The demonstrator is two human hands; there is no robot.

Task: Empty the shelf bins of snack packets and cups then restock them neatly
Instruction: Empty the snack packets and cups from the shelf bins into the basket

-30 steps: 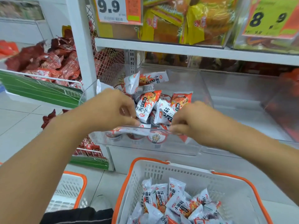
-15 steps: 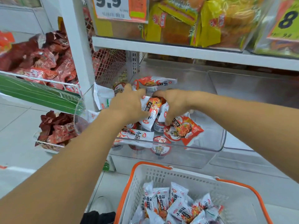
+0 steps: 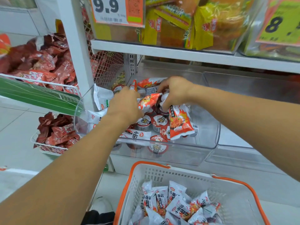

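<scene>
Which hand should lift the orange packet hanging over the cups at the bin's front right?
Right. The right hand is already gripping packets directly above the orange packet; the left hand holds packets further left in the clear bin.

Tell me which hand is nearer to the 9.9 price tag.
Left. The left hand is below the price tag, almost straight under it; the right hand is below it too, further to the right.

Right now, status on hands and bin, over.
Left hand and right hand both gripping snack packets in clear bin. Cups still inside. Basket below, part-filled. Nothing blocking.
</scene>
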